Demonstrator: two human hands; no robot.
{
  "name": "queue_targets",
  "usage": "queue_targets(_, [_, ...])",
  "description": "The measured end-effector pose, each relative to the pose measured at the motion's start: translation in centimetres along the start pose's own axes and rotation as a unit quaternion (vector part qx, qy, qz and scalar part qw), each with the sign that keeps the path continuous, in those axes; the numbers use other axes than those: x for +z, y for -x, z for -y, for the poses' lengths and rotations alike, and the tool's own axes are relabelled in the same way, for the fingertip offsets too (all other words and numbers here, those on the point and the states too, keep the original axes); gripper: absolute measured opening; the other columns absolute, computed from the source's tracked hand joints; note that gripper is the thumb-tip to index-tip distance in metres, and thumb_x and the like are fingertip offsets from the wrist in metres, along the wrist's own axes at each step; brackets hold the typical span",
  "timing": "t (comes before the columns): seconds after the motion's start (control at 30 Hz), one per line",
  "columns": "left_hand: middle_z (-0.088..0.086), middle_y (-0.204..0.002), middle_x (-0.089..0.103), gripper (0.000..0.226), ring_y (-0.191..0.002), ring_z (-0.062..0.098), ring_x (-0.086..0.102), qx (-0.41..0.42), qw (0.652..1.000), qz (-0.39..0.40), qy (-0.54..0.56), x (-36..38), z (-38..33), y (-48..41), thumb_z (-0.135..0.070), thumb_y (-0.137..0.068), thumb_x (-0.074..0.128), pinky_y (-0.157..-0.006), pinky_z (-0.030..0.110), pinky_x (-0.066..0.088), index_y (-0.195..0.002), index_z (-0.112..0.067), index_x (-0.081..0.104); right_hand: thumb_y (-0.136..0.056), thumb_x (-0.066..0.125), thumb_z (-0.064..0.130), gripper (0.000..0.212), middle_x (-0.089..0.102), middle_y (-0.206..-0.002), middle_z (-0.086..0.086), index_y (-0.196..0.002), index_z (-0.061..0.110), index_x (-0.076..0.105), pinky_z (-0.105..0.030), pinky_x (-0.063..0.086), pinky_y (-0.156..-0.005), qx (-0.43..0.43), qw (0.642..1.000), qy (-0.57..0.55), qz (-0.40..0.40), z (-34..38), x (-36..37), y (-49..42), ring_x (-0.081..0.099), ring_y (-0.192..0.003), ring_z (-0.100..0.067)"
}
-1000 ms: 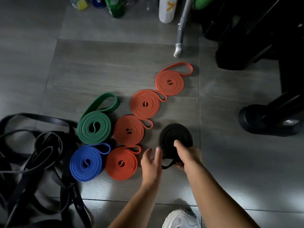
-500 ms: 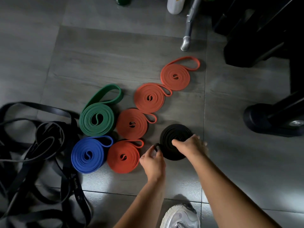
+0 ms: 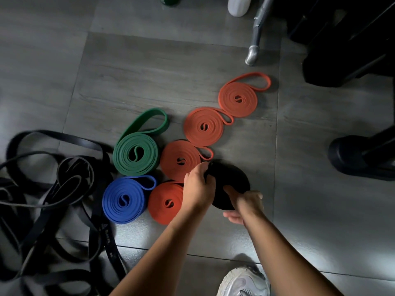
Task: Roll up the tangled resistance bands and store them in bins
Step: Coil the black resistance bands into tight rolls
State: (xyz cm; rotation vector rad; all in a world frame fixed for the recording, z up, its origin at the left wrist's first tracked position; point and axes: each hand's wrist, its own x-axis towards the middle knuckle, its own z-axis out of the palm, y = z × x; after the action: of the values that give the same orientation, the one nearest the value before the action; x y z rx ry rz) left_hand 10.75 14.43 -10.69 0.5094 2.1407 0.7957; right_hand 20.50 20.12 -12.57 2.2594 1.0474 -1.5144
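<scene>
— What are the person's hands doing?

— Both are on the black roll (image 3: 233, 180). The left hand (image 3: 197, 189) has its fingers curled over the roll's left edge and grips it there. The right hand (image 3: 245, 202) holds the near edge, with the fingers bent over the top of the coil and the thumb sticking out underneath.

— So neither hand is spread open?

— No, both are closed around the same coil. It cannot be told whether the roll lies flat on the floor (image 3: 171, 71) or is tipped up a little.

— Where does it sit among the others?

— It is at the right of the group, touching or nearly touching the second orange roll (image 3: 180, 161) and just beside the nearest orange roll (image 3: 166, 202), which the left wrist partly covers. Two more orange rolls run away up and to the right, the third orange roll (image 3: 204, 127) and the far orange roll (image 3: 237, 99), each with a loose loop at its side.

— And to the left?

— A green roll (image 3: 135, 154) with a long loop lies beside a blue roll (image 3: 124, 199). Further left is a heap of tangled black bands (image 3: 53, 189), not coiled.

— Anything else around?

— A white shoe (image 3: 243, 283) shows at the bottom edge. A metal leg (image 3: 254, 43), a white bottle (image 3: 237, 5) and dark gear (image 3: 359, 157) are at the top and right.
</scene>
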Motion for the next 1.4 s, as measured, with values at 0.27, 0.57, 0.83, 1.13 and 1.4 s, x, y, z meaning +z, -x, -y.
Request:
queue_targets(0.27, [-0.004, -0.096, 0.063, 0.02, -0.103, 0.022, 0.059, -0.051, 0.99, -0.016, 0.127, -0.8, 0.4, -0.8, -0.018, -0.082, 0.048, -0.091, 0.033, 0.045, -0.1, -0.017, 0.056, -0.074, 0.062, 0.053, 0.061, 0.068, -0.062, -0.012, -0.099, 0.0, 0.044, -0.041, 0.059, -0.067, -0.056, 0.994, 0.09, -0.022, -1.6, 1.1, 0.2, 0.067, -0.048, -0.02])
queue_targets(0.57, [-0.007, -0.098, 0.062, 0.017, -0.105, 0.018, 0.058, -0.114, 0.958, -0.033, 0.261, -0.7, 1.6, -0.4, -0.033, -0.078, 0.054, -0.101, 0.042, 0.044, -0.094, -0.027, 0.057, -0.072, 0.053, 0.062, 0.064, 0.07, -0.093, -0.017, -0.101, 0.008, 0.036, -0.036, 0.045, -0.076, -0.136, 0.962, 0.228, -0.057, -0.9, 0.9, -0.1, 0.065, -0.095, -0.032])
queue_targets(0.83, [0.0, -0.104, 0.063, 0.017, -0.104, 0.021, 0.056, -0.124, 0.959, -0.032, 0.254, -1.2, 2.1, -0.8, -0.03, -0.096, 0.044, -0.095, 0.04, 0.042, -0.086, -0.027, 0.058, -0.079, 0.048, 0.065, 0.066, 0.07, -0.09, -0.015, -0.107, 0.006, 0.039, -0.034, 0.048, -0.072, -0.165, 0.944, 0.284, -0.04, -1.8, 0.4, 0.5, 0.066, -0.09, -0.03])
queue_targets(1.13, [0.003, -0.126, 0.061, 0.093, -0.119, 0.023, 0.055, -0.16, 0.94, -0.016, 0.3, -1.1, 2.5, -0.7, -0.08, -0.06, 0.039, -0.106, 0.046, 0.039, -0.127, -0.017, 0.056, -0.067, 0.049, 0.077, 0.079, 0.065, -0.113, -0.012, -0.116, 0.015, 0.06, -0.03, 0.047, -0.078, -0.185, 0.902, 0.388, -0.039, 0.1, -1.3, 0.5, 0.063, -0.104, -0.03])
queue_targets(1.4, [0.013, -0.066, 0.05, 0.031, -0.072, 0.035, 0.05, -0.052, 0.997, 0.036, 0.035, -3.0, 3.0, -0.2, -0.027, -0.092, 0.045, -0.065, 0.036, 0.037, -0.063, -0.015, 0.043, -0.08, 0.051, 0.064, 0.057, 0.058, -0.118, -0.008, -0.112, 0.017, 0.045, -0.033, 0.038, -0.072, -0.259, 0.86, 0.431, -0.089, 1.6, -3.6, 3.2, 0.057, -0.11, -0.029])
